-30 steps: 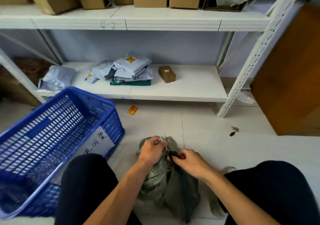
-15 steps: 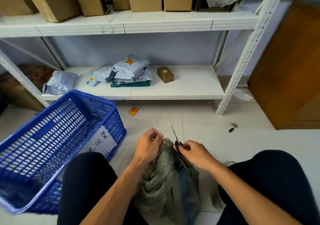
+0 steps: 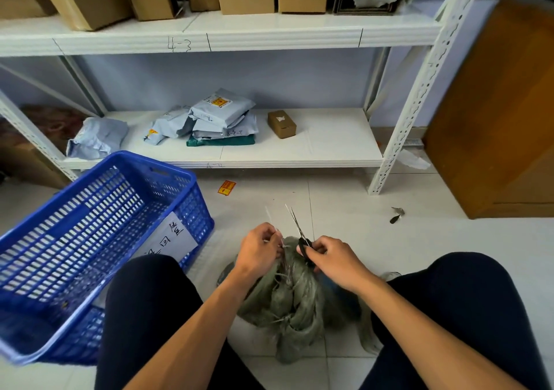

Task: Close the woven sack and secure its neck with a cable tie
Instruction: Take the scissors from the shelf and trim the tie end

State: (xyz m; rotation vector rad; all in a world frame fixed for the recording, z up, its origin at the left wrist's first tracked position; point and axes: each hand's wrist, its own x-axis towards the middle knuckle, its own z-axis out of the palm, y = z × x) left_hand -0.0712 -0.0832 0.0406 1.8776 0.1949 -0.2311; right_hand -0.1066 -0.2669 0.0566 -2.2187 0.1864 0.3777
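Head view — left hand point(image 3: 259, 247) pinches cable tie point(image 3: 271, 220), right hand point(image 3: 335, 259) grips scissors point(image 3: 299, 230) over sack point(image 3: 287, 296).

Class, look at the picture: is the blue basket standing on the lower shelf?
No, the blue basket stands on the floor in front of the lower shelf, beside the person's left knee.

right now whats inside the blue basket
Through the blue basket mesh and open top, only a white paper label on its side shows; the near end is blurred.
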